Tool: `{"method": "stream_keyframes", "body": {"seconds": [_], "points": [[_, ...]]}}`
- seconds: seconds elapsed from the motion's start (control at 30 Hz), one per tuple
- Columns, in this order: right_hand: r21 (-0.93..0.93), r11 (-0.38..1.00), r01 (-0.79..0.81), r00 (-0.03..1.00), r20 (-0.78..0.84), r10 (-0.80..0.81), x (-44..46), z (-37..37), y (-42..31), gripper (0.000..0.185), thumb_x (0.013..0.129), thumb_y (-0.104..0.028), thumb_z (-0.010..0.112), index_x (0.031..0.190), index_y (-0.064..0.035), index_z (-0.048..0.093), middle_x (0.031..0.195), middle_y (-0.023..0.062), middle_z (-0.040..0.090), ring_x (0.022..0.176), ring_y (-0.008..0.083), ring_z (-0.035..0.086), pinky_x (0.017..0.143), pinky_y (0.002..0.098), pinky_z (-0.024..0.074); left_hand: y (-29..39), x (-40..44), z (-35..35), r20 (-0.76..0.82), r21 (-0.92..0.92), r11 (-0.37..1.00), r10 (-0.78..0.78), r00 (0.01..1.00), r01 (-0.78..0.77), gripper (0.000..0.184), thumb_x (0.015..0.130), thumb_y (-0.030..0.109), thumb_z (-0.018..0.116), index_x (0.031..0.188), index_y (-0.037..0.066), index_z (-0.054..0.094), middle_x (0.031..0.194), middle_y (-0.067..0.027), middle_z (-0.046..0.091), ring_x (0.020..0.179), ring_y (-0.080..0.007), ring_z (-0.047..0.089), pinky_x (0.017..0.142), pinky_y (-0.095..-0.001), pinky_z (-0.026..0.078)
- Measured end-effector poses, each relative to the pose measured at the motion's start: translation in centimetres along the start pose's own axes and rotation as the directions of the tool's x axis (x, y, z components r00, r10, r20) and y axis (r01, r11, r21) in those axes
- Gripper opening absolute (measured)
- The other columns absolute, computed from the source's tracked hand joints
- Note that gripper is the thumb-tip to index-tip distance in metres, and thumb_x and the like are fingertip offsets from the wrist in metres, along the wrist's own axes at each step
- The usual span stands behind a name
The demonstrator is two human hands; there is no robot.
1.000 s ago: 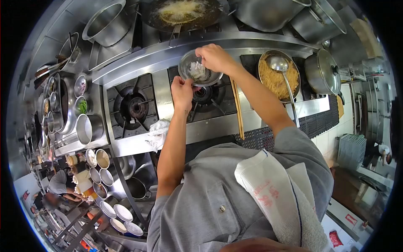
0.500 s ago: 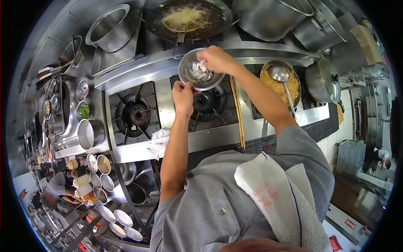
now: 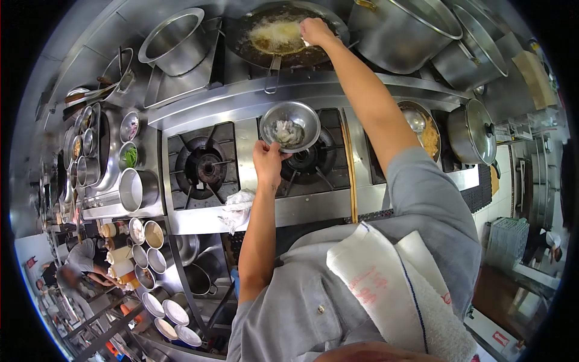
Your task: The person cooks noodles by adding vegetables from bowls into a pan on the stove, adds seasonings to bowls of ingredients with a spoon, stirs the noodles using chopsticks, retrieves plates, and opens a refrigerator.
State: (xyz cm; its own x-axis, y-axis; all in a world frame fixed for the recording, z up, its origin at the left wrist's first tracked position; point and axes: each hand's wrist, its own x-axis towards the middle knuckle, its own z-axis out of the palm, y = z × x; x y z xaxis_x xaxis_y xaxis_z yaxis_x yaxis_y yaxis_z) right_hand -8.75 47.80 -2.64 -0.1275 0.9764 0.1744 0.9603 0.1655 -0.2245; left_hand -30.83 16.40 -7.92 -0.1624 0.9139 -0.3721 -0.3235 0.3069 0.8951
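Gripping round metal bowl (image 3: pixel 306 116): left hand (image 3: pixel 267 160) | right hand (image 3: pixel 316 31): seemingly pinching morsel (image 3: pixel 306 42) near frothy oil (image 3: pixel 271 38)

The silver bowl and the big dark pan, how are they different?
The bowl is smaller; the pan is wider. The left hand holds the bowl, while the pan stands farther back. The bowl has pale pieces inside; the pan has foamy liquid. Both are round and open.
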Motion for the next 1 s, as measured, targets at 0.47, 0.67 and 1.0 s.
{"method": "stream_keyframes", "body": {"seconds": [0.47,0.67,1.0], "points": [[0.165,0.983,0.083,0.970,0.212,-0.118,-23.4,-1.8,-9.6,0.020,0.074,-0.019,0.067,0.089,-0.0060,0.066,0.085,0.0196,0.066,0.083,0.0387,0.064,0.074,0.0463,0.0520,-0.3,-2.1,2.3,0.133,0.168,0.979,0.090,0.987,-0.112,0.014,0.084,-0.001,0.054,0.077,-0.001,0.042,0.072,-0.0069,0.049,0.061,-0.0152,0.057,0.055,-0.0299,0.057],[0.244,0.968,0.055,0.993,0.091,-0.079,-24.6,0.5,-8.5,0.021,0.071,-0.010,0.066,0.090,-0.0031,0.064,0.085,0.0210,0.065,0.081,0.0408,0.064,0.075,0.0485,0.0507,-0.5,-1.8,3.6,0.147,0.149,0.988,0.017,0.989,-0.040,0.013,0.085,0.000,0.054,0.079,-0.001,0.043,0.076,-0.0081,0.051,0.064,-0.0162,0.058,0.058,-0.0301,0.058],[0.051,0.992,-0.116,0.989,-0.084,0.120,-8.6,-4.2,0.3,0.014,0.075,-0.015,0.063,0.089,-0.0135,0.067,0.088,0.0155,0.068,0.091,0.0355,0.064,0.078,0.0468,0.0494,1.1,0.2,2.5,0.085,0.027,0.998,0.051,0.995,-0.054,0.014,0.084,-0.001,0.055,0.078,0.000,0.042,0.075,-0.0085,0.051,0.063,-0.0176,0.059,0.059,-0.0312,0.058]]}}
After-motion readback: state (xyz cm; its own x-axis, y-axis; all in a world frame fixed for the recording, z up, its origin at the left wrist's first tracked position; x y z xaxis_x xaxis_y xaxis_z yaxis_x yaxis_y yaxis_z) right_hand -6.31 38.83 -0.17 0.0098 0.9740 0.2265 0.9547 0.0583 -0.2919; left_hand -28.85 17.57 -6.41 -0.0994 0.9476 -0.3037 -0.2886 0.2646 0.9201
